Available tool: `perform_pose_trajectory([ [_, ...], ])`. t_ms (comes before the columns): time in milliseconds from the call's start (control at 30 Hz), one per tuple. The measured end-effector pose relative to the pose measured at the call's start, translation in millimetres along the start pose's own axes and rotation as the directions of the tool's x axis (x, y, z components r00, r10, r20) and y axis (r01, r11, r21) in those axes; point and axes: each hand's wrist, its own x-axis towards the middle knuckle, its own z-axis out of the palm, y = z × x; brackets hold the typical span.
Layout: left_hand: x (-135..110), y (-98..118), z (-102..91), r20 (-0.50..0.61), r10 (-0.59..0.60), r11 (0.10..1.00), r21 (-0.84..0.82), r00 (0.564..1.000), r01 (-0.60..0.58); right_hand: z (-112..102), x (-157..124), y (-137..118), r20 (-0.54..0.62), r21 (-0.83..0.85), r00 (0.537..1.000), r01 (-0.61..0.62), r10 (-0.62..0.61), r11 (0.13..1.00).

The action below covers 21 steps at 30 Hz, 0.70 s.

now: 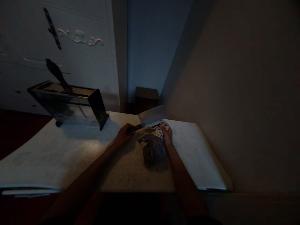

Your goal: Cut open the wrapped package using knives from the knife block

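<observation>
My left hand (124, 134) is wrapped round the dark handle of a broad cleaver (152, 115), whose blade points to the right and away from me. My right hand (167, 135) grips a crumpled patterned cloth (153, 147) and presses its upper end against the lower edge of the blade. The rest of the cloth lies bunched on the white table (70, 150) between my forearms. The room is dim.
A knife block (67, 101) with clear sides and a dark end panel stands at the table's back left, one black handle sticking up from it. A white cabinet stands behind. A plain wall runs close along the right. A small dark stool sits in the far corner.
</observation>
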Motion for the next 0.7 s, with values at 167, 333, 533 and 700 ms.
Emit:
perform_pose_trajectory([
  [167,-3,4,3.9,0.017,0.001,0.999,-0.038,1.000,0.000,19,-18,9,0.125,0.016,0.990,-0.070,0.068,0.997],
  [333,-6,4,5.4,0.024,0.013,1.000,-0.023,1.000,-0.013,25,-24,11,0.151,0.005,0.980,-0.135,0.133,0.991],
  [533,-12,12,11.3,0.106,0.060,0.998,-0.039,0.993,-0.056,24,-24,9,0.122,0.002,0.975,-0.185,0.184,0.983],
  [700,-13,16,11.0,0.144,0.070,0.995,-0.075,0.987,-0.059,22,-20,11,0.099,-0.032,0.989,-0.111,0.114,0.993],
])
